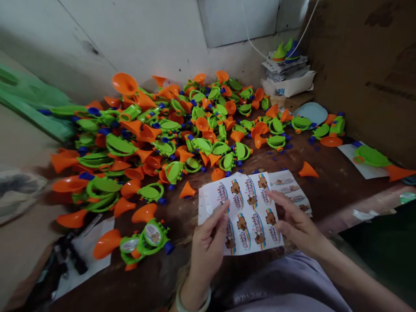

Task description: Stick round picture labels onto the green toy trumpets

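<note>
A white sheet of stickers [250, 216] lies in front of me, printed with brown cartoon animals, rainbows and lettering. It rests on a stack of similar sheets. My left hand [211, 236] is over the sheet's left part, with index finger stretched out and thumb close beside it; nothing shows between them. My right hand [297, 225] is at the sheet's right edge, thumb and index finger apart, their tips on or just by the paper. Its other fingers are partly hidden. To the left lies a green and orange toy horn [144, 242] bearing round stickers.
Green, orange and blue toy horns [169, 125] form a large heap against the wall. More sticker sheets [290, 190] lie at right, near a loose orange cone [308, 170]. Black tools [73, 255] lie at left. A cardboard box [367, 78] and a paper stack [286, 71] stand behind right.
</note>
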Action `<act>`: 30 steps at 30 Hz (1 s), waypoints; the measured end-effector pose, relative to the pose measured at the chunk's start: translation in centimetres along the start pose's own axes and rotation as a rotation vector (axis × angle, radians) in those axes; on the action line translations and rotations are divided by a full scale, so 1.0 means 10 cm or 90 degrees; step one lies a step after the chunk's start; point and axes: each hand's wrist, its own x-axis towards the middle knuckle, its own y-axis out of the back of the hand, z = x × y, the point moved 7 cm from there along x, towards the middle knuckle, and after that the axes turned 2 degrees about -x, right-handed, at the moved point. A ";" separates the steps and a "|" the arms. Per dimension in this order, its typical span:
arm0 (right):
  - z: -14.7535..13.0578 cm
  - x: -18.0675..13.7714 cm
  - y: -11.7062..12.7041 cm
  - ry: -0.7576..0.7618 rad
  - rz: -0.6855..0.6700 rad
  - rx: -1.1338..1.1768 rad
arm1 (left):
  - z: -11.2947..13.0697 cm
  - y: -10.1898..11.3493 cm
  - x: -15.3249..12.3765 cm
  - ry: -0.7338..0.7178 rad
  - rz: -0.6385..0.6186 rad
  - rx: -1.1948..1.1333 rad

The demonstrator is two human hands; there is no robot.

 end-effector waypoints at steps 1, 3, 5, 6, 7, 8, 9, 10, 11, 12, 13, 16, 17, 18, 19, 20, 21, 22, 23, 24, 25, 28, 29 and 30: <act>0.00 0.01 -0.04 -0.025 -0.015 0.004 | 0.03 -0.02 0.00 -0.001 -0.025 0.019; -0.02 0.05 -0.08 -0.064 -0.015 0.013 | 0.07 -0.04 0.01 0.015 -0.069 0.017; -0.04 0.09 -0.08 -0.079 0.013 0.022 | 0.11 -0.06 0.02 0.021 -0.097 -0.003; -0.07 0.11 -0.07 -0.073 0.035 0.012 | 0.12 -0.06 0.02 0.012 -0.103 -0.008; -0.10 0.13 -0.05 -0.058 0.059 -0.011 | 0.15 -0.06 0.03 -0.005 -0.105 -0.004; -0.14 0.15 -0.04 -0.032 0.079 -0.044 | 0.17 -0.05 0.03 -0.028 -0.101 0.010; -0.19 0.16 -0.02 0.003 0.096 -0.081 | 0.19 -0.03 0.04 -0.055 -0.090 0.030; -0.25 0.17 -0.01 0.044 0.111 -0.118 | 0.22 -0.01 0.05 -0.083 -0.071 0.053; -0.31 0.18 0.01 0.085 0.121 -0.151 | 0.25 0.02 0.06 -0.107 -0.051 0.075; -0.36 0.18 0.01 0.120 0.124 -0.181 | 0.28 0.04 0.06 -0.127 -0.034 0.092; -0.40 0.19 0.02 0.147 0.124 -0.208 | 0.32 0.05 0.07 -0.142 -0.020 0.103; -0.44 0.22 0.00 0.155 0.079 -0.296 | 0.46 0.06 0.08 -0.182 -0.005 0.122; -0.45 0.23 -0.01 0.151 0.069 -0.336 | 0.51 0.05 0.07 -0.197 -0.004 0.134; -0.47 0.23 -0.01 0.151 0.072 -0.382 | 0.55 0.04 0.06 -0.216 -0.001 0.148; -0.51 0.24 -0.02 0.156 0.085 -0.429 | 0.59 0.02 0.05 -0.235 0.001 0.163; -0.56 0.24 -0.04 0.168 0.099 -0.465 | 0.61 -0.01 0.03 -0.253 0.000 0.175; -0.62 0.25 -0.08 0.187 0.111 -0.483 | 0.63 -0.04 0.01 -0.268 -0.008 0.185; -0.69 0.26 -0.13 0.208 0.110 -0.479 | 0.64 -0.08 -0.01 -0.277 -0.023 0.190; -0.76 0.28 -0.19 0.233 0.099 -0.452 | 0.65 -0.13 -0.03 -0.281 -0.041 0.192; -0.83 0.29 -0.26 0.261 0.083 -0.409 | 0.65 -0.17 -0.04 -0.276 -0.060 0.190; -0.89 0.31 -0.32 0.291 0.072 -0.361 | 0.65 -0.20 -0.05 -0.262 -0.077 0.185; -1.03 0.33 -0.42 0.357 0.101 -0.276 | 0.59 -0.22 -0.04 -0.184 -0.086 0.140; -1.06 0.33 -0.42 0.370 0.127 -0.271 | 0.56 -0.19 -0.02 -0.150 -0.079 0.120; -1.10 0.31 -0.42 0.386 0.148 -0.270 | 0.52 -0.15 0.00 -0.113 -0.067 0.098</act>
